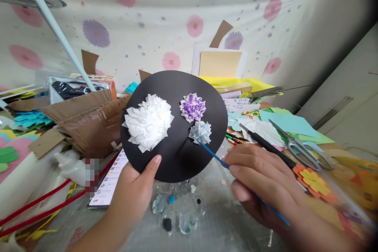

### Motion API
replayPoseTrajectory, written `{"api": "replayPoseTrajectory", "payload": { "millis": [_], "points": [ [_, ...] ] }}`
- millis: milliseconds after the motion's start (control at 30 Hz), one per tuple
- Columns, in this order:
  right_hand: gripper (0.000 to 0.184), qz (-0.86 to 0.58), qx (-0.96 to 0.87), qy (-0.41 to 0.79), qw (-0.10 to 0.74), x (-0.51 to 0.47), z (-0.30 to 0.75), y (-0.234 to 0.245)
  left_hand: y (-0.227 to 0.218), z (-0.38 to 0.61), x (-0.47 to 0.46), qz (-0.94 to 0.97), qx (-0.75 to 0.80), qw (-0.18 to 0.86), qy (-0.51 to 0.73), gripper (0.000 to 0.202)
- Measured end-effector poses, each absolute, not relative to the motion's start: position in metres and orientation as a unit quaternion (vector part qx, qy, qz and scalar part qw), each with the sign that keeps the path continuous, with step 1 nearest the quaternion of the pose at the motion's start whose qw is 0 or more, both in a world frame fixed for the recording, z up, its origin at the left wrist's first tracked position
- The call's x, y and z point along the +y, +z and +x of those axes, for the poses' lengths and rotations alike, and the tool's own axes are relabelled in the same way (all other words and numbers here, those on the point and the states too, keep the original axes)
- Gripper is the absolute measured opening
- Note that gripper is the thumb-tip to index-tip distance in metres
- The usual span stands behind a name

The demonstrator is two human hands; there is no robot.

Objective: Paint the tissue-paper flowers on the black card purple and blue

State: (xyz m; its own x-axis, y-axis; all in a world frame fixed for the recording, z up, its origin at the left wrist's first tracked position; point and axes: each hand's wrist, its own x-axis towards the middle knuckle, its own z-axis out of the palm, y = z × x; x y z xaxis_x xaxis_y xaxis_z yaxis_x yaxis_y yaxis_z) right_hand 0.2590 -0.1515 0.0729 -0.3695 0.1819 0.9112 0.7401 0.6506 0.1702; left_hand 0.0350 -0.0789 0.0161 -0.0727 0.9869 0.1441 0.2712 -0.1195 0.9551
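My left hand [138, 189] grips a black disc [174, 86] by its lower left edge, thumb on the front. On the disc sit three ruffled paper flowers: a large white flower [149, 123], a smaller flower with purple specks [193, 107] and a pale grey-blue flower [201, 132]. Between the fingers of my right hand [260, 181] is a thin blue paintbrush [214, 155]. Its tip meets the lower edge of the grey-blue flower; whether bristles touch it is hard to make out. Below the disc, a clear palette [177, 214] holds dabs of blue, black and grey paint.
Scissors [298, 147] and a black-handled tool [265, 143] lie at the right, near an orange paper flower [314, 181]. A phone [109, 181], a white bottle [72, 167] and a cardboard box [91, 126] stand left. Coloured paper [295, 124] lies behind my right hand.
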Motion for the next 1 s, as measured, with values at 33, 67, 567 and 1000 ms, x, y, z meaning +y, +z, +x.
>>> {"api": "replayPoseTrajectory", "payload": {
  "millis": [33, 67, 567, 1000],
  "points": [
    [0.015, -0.304, -0.775, -0.291, 0.472, -0.153, 0.259, 0.074, 0.016, 0.035, -0.079, 0.577, 0.545, 0.371, 0.482, 0.049],
    [0.014, -0.313, -0.785, -0.280, 0.456, -0.155, 0.259, 0.075, 0.015, 0.035, -0.079, 0.582, 0.540, 0.370, 0.482, 0.049],
    [0.012, -0.321, -0.793, -0.269, 0.443, -0.152, 0.261, 0.074, 0.016, 0.034, -0.079, 0.602, 0.549, 0.330, 0.476, 0.057],
    [0.013, -0.354, -0.787, -0.275, 0.424, -0.158, 0.261, 0.076, 0.012, 0.034, -0.076, 0.610, 0.536, 0.341, 0.474, 0.062]
  ]
}}
